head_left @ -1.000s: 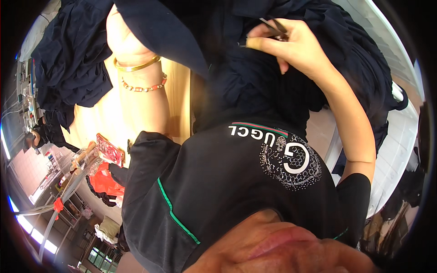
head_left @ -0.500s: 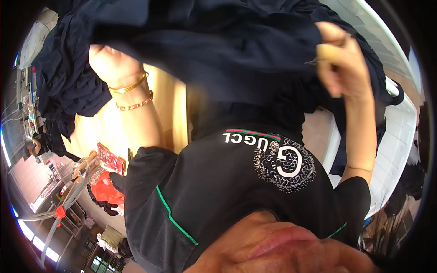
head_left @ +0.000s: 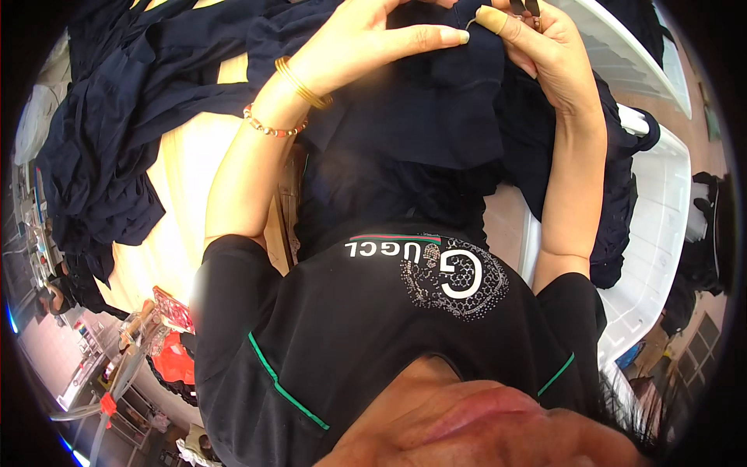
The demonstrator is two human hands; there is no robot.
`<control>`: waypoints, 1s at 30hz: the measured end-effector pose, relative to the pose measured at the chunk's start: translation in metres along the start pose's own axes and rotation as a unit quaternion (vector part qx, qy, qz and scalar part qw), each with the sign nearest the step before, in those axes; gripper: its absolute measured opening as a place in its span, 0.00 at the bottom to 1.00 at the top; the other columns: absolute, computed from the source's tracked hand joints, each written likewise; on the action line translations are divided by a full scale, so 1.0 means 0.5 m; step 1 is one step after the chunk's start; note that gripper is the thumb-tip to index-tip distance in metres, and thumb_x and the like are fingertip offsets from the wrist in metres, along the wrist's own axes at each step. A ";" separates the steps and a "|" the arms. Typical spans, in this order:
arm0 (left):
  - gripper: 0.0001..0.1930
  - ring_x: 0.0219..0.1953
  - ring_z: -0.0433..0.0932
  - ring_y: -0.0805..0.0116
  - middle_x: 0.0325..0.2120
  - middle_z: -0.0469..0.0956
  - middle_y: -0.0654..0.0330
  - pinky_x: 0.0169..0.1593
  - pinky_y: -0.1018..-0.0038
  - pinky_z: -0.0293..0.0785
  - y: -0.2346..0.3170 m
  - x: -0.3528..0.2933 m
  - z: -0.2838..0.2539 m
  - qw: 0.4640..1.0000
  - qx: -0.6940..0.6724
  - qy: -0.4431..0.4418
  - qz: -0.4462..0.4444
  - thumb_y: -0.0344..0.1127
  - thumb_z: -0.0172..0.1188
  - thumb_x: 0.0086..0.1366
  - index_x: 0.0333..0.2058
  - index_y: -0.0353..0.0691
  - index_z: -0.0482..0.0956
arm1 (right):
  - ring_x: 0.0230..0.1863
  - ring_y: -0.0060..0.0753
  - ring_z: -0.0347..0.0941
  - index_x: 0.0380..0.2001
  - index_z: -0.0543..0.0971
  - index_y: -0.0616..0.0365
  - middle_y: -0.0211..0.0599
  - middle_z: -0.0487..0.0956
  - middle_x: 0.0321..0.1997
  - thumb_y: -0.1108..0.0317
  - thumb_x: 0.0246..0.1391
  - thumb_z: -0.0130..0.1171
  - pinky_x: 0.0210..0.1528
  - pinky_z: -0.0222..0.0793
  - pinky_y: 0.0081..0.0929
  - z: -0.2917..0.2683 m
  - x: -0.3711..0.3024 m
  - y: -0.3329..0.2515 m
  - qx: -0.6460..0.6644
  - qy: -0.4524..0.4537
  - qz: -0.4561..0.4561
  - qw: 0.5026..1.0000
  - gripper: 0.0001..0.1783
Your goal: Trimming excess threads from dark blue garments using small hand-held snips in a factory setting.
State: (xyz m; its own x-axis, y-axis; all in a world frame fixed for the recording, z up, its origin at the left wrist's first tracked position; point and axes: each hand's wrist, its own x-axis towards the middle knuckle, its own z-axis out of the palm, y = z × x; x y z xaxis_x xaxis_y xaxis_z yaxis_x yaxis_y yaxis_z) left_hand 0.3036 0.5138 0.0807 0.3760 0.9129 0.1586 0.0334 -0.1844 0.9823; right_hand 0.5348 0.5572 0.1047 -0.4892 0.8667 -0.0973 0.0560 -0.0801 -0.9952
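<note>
My left fingers [head_left: 428, 37] and right fingers [head_left: 510, 29] pinch navy cloth [head_left: 467, 97]; the right also hold a small dark tool [head_left: 532, 8].

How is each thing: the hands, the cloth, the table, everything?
Left hand, thumb against navy cloth
Right hand, pinching the cloth
Navy cloth, rumpled
Dark tool, in right hand, partly hidden
Gold bangles, worn on left wrist
Wooden table, partly covered with cloth
White bin, partly draped with cloth

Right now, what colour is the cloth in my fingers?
The cloth is dark navy blue, best seen in the head view.
</note>
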 end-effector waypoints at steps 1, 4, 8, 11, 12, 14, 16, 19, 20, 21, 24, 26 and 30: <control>0.36 0.62 0.68 0.67 0.58 0.72 0.56 0.67 0.71 0.63 0.001 0.009 -0.001 0.999 -0.040 -0.019 -0.005 0.30 0.66 0.68 0.71 0.37 0.61 | 0.16 0.09 0.60 0.42 0.84 0.61 0.18 0.75 0.23 0.71 0.61 0.67 0.19 0.50 0.13 -0.005 0.000 0.009 -0.017 0.010 -0.019 1.000 0.07; 0.37 0.62 0.68 0.67 0.60 0.72 0.57 0.67 0.72 0.63 0.006 0.028 0.003 0.997 -0.011 -0.023 0.071 0.31 0.66 0.68 0.72 0.38 0.59 | 0.16 0.09 0.60 0.42 0.85 0.62 0.19 0.75 0.22 0.71 0.62 0.67 0.18 0.50 0.13 -0.004 -0.011 0.009 -0.082 0.066 0.023 0.994 0.08; 0.33 0.58 0.71 0.72 0.57 0.74 0.59 0.62 0.76 0.68 0.006 0.057 -0.012 0.974 -0.200 -0.077 -0.069 0.31 0.66 0.68 0.69 0.37 0.66 | 0.16 0.09 0.61 0.42 0.85 0.62 0.19 0.75 0.22 0.71 0.61 0.68 0.18 0.51 0.13 0.000 -0.028 -0.007 -0.001 0.010 -0.018 1.000 0.08; 0.11 0.41 0.78 0.80 0.38 0.81 0.67 0.47 0.82 0.74 -0.002 0.061 -0.025 0.994 -0.066 -0.064 -0.059 0.27 0.69 0.65 0.46 0.35 0.82 | 0.16 0.10 0.61 0.45 0.84 0.63 0.21 0.76 0.24 0.71 0.60 0.68 0.18 0.51 0.13 0.003 -0.031 -0.010 -0.016 0.051 -0.017 0.998 0.11; 0.11 0.41 0.78 0.80 0.38 0.81 0.67 0.47 0.82 0.74 -0.004 0.060 -0.027 0.994 -0.066 -0.068 -0.061 0.27 0.69 0.65 0.46 0.35 0.82 | 0.18 0.09 0.62 0.45 0.83 0.63 0.21 0.77 0.26 0.72 0.60 0.69 0.20 0.52 0.11 0.008 -0.030 -0.014 -0.011 0.048 -0.010 0.999 0.12; 0.08 0.38 0.79 0.81 0.36 0.82 0.67 0.45 0.83 0.75 -0.008 0.047 -0.032 0.991 -0.114 0.045 -0.062 0.27 0.69 0.65 0.43 0.36 0.82 | 0.17 0.06 0.63 0.55 0.78 0.64 0.30 0.81 0.35 0.70 0.59 0.67 0.16 0.52 0.09 0.007 -0.017 0.012 -0.083 0.019 -0.058 0.995 0.21; 0.07 0.37 0.80 0.79 0.37 0.83 0.65 0.44 0.81 0.75 0.007 0.030 -0.025 0.972 -0.158 0.170 -0.030 0.27 0.66 0.67 0.42 0.36 0.81 | 0.18 0.07 0.65 0.55 0.79 0.62 0.31 0.82 0.36 0.75 0.56 0.69 0.17 0.54 0.09 0.006 -0.026 0.035 -0.088 -0.036 -0.024 0.995 0.23; 0.06 0.40 0.78 0.81 0.38 0.82 0.66 0.48 0.82 0.73 0.020 0.004 -0.044 0.965 -0.194 0.175 0.003 0.29 0.59 0.73 0.45 0.35 0.80 | 0.21 0.06 0.67 0.49 0.81 0.61 0.28 0.82 0.35 0.75 0.56 0.69 0.19 0.54 0.08 -0.011 -0.026 0.037 -0.101 -0.071 -0.032 0.992 0.17; 0.06 0.40 0.78 0.81 0.38 0.82 0.66 0.48 0.82 0.73 0.008 -0.011 -0.061 0.965 -0.194 0.177 0.004 0.29 0.59 0.73 0.45 0.35 0.80 | 0.22 0.05 0.67 0.48 0.82 0.60 0.26 0.82 0.34 0.74 0.57 0.69 0.19 0.52 0.08 -0.004 -0.030 0.033 -0.096 -0.041 -0.069 0.992 0.15; 0.13 0.50 0.76 0.74 0.45 0.81 0.62 0.57 0.76 0.69 -0.020 -0.033 -0.075 0.957 -0.199 0.211 -0.017 0.30 0.61 0.69 0.51 0.34 0.79 | 0.24 0.04 0.67 0.48 0.82 0.59 0.25 0.82 0.35 0.73 0.59 0.67 0.20 0.50 0.07 -0.002 -0.026 0.035 -0.103 -0.021 -0.135 0.985 0.13; 0.17 0.50 0.80 0.73 0.47 0.84 0.60 0.60 0.78 0.69 -0.061 -0.074 -0.074 0.946 -0.162 0.255 -0.115 0.32 0.62 0.65 0.52 0.34 0.82 | 0.30 0.09 0.72 0.52 0.81 0.59 0.25 0.83 0.41 0.72 0.61 0.65 0.27 0.58 0.08 -0.041 -0.021 0.047 -0.184 0.029 -0.087 0.979 0.16; 0.14 0.48 0.80 0.76 0.46 0.84 0.62 0.58 0.81 0.70 -0.056 -0.068 -0.045 0.971 -0.181 0.073 -0.139 0.32 0.62 0.67 0.50 0.36 0.83 | 0.28 0.08 0.68 0.49 0.82 0.61 0.23 0.80 0.36 0.74 0.60 0.67 0.27 0.57 0.08 -0.040 0.037 0.129 0.030 -0.075 -0.239 0.968 0.14; 0.13 0.49 0.81 0.77 0.45 0.85 0.63 0.59 0.78 0.72 -0.062 -0.083 -0.026 0.970 -0.194 0.071 -0.129 0.32 0.64 0.67 0.49 0.37 0.83 | 0.28 0.06 0.65 0.43 0.82 0.61 0.18 0.76 0.32 0.77 0.57 0.69 0.30 0.58 0.09 0.018 0.081 0.152 0.325 -0.200 -0.389 0.838 0.11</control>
State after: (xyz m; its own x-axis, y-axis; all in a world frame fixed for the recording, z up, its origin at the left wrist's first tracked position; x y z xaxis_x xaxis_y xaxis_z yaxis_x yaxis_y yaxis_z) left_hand 0.2748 0.4866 0.0451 0.2694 0.9564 -0.1130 -0.2521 0.1833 0.9502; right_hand 0.5115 0.5816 0.0250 -0.4171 0.5570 0.7182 -0.8382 0.0698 -0.5409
